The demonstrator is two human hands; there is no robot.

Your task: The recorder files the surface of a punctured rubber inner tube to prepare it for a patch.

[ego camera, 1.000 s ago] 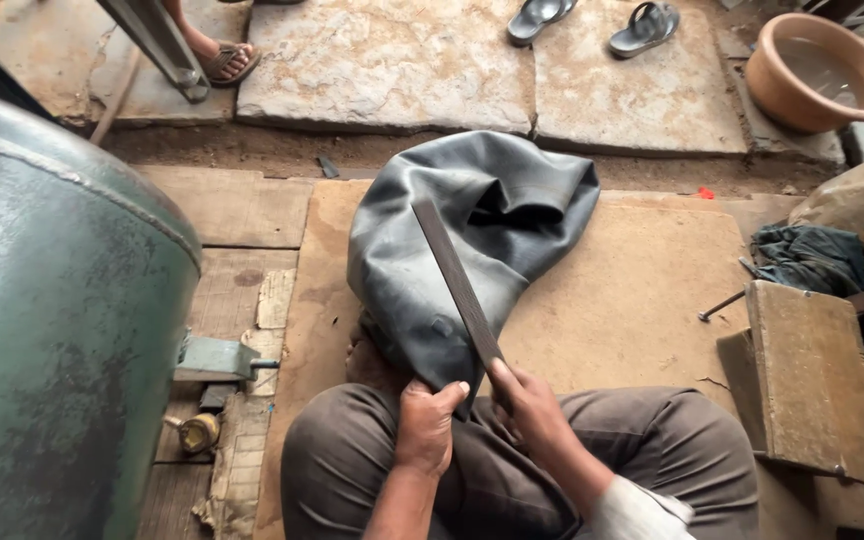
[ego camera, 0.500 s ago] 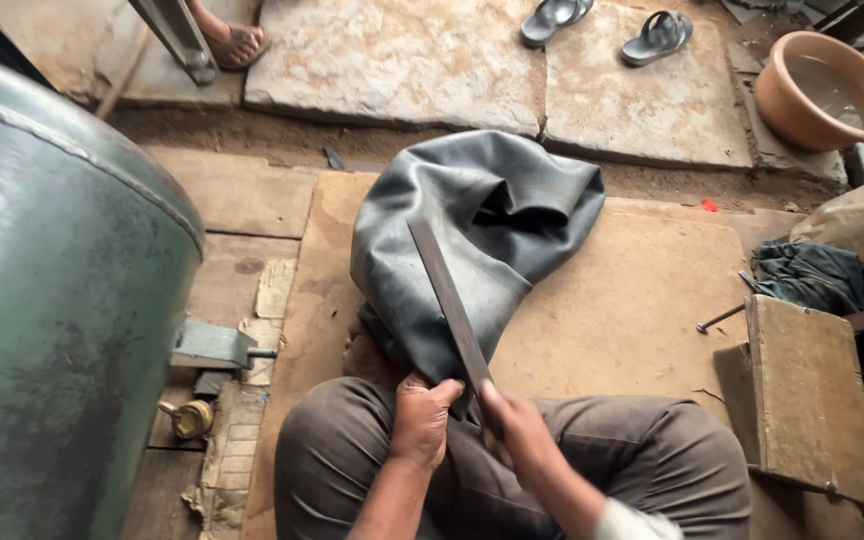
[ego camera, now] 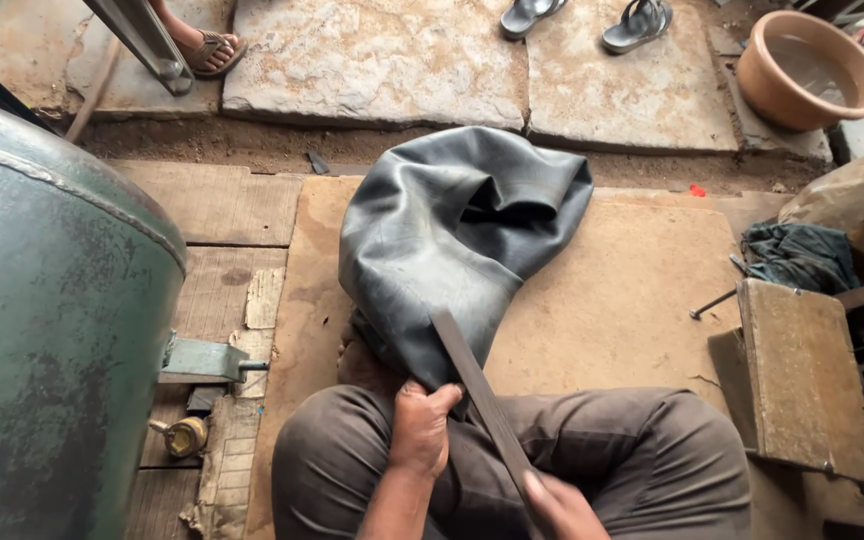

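Clearly the tube [ego camera: 452, 240] looks soft and floppy, so the left hand [ego camera: 420, 428] pinches its near edge while the right hand [ego camera: 562, 508] grips the stiff file [ego camera: 482, 400].

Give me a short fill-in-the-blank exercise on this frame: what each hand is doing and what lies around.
1. The left hand grips the edge of a black rubber inner ____.
2. The right hand holds a long flat metal ____ that slants over the rubber.
3. At the top right stands a round clay-coloured ____ holding water.
4. Two ____ lie on the stone slabs at the top.

Missing words: tube; bar; basin; sandals
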